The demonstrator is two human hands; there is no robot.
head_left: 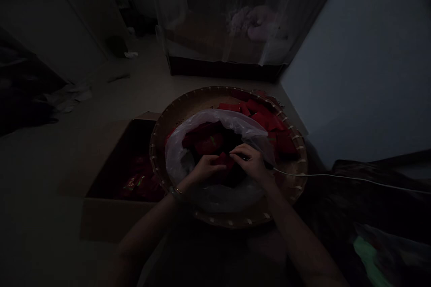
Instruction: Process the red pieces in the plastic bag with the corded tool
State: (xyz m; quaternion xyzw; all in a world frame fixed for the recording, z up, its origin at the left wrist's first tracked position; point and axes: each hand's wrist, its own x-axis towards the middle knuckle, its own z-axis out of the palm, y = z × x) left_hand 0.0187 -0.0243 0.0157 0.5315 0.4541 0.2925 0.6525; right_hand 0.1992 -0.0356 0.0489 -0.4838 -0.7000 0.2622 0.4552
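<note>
The room is dim. A round woven bamboo tray lies in front of me with a clear plastic bag full of small red packets on it. More red packets are piled on the tray's far right. My left hand and my right hand meet over the bag's mouth, both with fingers curled on one small red packet. The right hand also seems to pinch a thin dark tool joined to a white cable.
A cardboard box with red packets inside stands open to the left of the tray. A low bed frame with a sheer net stands beyond. A pale wall runs along the right, with dark cloth below it.
</note>
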